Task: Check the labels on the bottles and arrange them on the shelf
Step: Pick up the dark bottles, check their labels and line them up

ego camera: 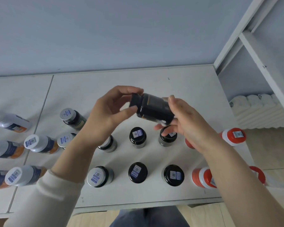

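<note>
**Q:** What are the two hands doing?

**A:** The left hand [111,110] is pinching the black cap [134,102] of a dark bottle [154,108] between thumb and fingertips. The right hand [184,122] is gripping the bottle's base end, thumb above and fingers curling beneath. The bottle, smooth and cylindrical with a thin gold line ringing its shoulder, is lying on its side in the air above the matte white tabletop [187,82].

**Q:** And what is standing below it?

**A:** Round-lidded bottles, most lids bearing a small square code sticker.
- Four black-lidded bottles [137,172] are standing in two rows under the hands.
- Three dark bottles with pale silvery lids [97,176] are showing to their left, and a fourth is sitting largely behind the left forearm.
- Five white-capped, blue-and-orange bottles [34,143] are crowding the left edge.
- Four red-and-white bottles [236,135] are standing on the right, one mostly hidden by the right wrist.

A white shelf frame [252,46] is rising at far right.
</note>
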The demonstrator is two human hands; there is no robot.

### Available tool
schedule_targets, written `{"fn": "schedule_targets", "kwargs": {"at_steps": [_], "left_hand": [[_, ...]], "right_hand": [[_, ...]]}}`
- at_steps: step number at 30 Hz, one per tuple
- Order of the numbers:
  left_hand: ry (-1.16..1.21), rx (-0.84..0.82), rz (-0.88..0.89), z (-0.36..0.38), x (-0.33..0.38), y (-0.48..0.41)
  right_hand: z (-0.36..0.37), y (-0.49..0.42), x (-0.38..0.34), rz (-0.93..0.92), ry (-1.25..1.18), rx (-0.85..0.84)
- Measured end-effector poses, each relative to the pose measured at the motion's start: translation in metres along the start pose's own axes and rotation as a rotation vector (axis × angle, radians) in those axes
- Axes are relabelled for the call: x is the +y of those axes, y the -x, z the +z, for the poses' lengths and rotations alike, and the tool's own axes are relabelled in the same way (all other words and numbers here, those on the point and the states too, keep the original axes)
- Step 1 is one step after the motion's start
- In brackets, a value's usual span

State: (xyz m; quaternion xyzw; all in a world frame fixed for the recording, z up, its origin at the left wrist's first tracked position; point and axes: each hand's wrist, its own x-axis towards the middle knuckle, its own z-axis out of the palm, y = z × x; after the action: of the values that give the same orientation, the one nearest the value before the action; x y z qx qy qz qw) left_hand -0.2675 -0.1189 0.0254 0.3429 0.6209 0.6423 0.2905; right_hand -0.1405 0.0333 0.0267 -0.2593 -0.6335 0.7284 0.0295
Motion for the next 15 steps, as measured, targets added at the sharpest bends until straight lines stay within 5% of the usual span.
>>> {"fn": "schedule_targets", "kwargs": {"at_steps": [7, 12, 15], "left_hand": [[0.011, -0.006, -0.026, 0.001, 0.001, 0.029], [0.023, -0.064, 0.053, 0.000, 0.002, 0.041], [0.020, -0.113, -0.006, 0.000, 0.000, 0.045]], "right_hand": [[0.009, 0.022, 0.012, -0.451, 0.040, -0.006], [0.015, 0.033, 0.011, -0.299, -0.180, -0.070], [0.015, 0.037, 0.016, -0.397, -0.079, -0.022]]}}
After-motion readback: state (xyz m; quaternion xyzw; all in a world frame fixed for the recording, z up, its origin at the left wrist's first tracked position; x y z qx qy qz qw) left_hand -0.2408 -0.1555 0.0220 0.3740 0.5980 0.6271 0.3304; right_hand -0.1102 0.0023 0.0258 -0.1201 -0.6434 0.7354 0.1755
